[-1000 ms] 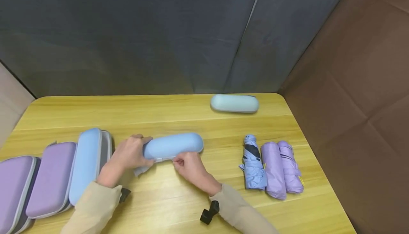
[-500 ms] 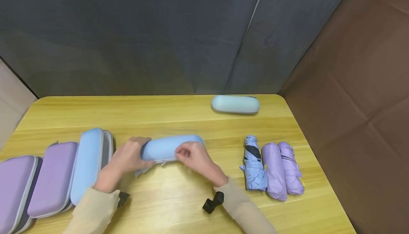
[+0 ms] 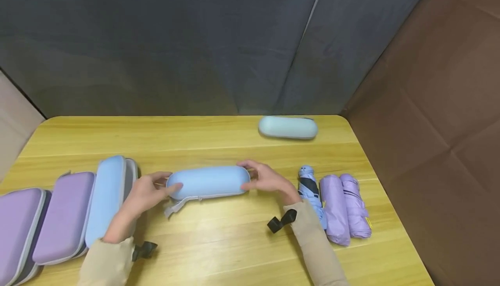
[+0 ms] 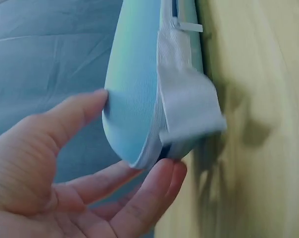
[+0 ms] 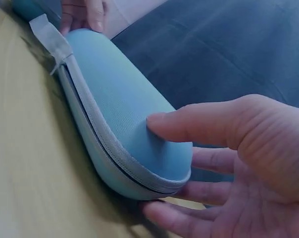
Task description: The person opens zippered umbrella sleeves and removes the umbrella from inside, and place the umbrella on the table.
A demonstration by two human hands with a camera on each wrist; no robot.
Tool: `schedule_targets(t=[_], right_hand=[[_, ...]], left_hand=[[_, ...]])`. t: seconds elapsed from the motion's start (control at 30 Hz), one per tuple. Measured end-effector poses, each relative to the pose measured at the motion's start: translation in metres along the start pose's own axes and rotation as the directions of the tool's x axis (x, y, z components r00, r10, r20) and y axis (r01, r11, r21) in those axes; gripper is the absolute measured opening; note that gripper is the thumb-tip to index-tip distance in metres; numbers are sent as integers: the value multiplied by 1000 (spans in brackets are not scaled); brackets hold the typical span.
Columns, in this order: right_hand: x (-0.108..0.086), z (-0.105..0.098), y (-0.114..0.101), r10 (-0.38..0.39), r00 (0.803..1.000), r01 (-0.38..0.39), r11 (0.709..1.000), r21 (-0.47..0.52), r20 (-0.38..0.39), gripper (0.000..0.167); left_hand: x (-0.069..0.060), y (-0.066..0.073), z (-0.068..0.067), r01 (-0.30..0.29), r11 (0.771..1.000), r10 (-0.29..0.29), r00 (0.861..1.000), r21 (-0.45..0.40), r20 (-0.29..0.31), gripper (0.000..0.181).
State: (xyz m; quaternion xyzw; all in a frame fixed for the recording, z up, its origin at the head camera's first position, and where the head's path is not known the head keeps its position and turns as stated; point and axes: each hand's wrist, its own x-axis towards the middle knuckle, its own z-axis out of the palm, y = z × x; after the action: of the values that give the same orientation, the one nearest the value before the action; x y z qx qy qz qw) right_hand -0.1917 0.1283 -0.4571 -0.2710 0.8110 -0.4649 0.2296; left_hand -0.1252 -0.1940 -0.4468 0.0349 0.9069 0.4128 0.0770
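Observation:
A light-blue zippered hard case (image 3: pixel 208 181) lies lengthwise in the middle of the table, its zipper edge toward me. My left hand (image 3: pixel 147 192) grips its left end, thumb on top and fingertips at the end's rim, as the left wrist view shows. At the right end my right hand (image 3: pixel 267 178) holds on with the thumb on the lid and fingers round the far side and underneath. A pale grey fabric tab (image 4: pixel 191 101) hangs off the case near the left end, with a small zipper pull (image 4: pixel 190 27) further along.
Two purple cases (image 3: pixel 64 216) and another blue case (image 3: pixel 107 195) stand in a row at the left. A mint case (image 3: pixel 288 127) lies at the back right. Folded umbrellas, one blue (image 3: pixel 310 190) and two purple (image 3: pixel 335 210), lie at the right, close to my right forearm.
My right hand has left the zipper side and moved right to the case's right end. My left hand has shifted slightly left along the case, leaving the grey tab more exposed.

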Motion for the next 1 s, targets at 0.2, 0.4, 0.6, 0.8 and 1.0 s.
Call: schedule_targets(t=[0.2,0.4,0.6,0.8,1.0], right_hand=[[-8,15,-1,60,988,-56,998,35,-142,61],[-23,42,-2,129,933,-93,988,122,-336,57],[-34,68,-8,222,863,-123,963,238,-454,57],[-39,88,-15,266,837,-134,947,292,-479,55],[-40,99,-18,306,816,-143,929,340,-491,53]], left_hand=[[13,10,0,102,994,-101,995,-45,23,68],[42,25,-2,135,988,-129,988,-78,86,72],[75,35,-2,122,986,-107,985,-112,137,68],[103,44,3,82,989,-59,982,-122,181,61],[121,51,11,57,991,-28,971,-118,235,59]])
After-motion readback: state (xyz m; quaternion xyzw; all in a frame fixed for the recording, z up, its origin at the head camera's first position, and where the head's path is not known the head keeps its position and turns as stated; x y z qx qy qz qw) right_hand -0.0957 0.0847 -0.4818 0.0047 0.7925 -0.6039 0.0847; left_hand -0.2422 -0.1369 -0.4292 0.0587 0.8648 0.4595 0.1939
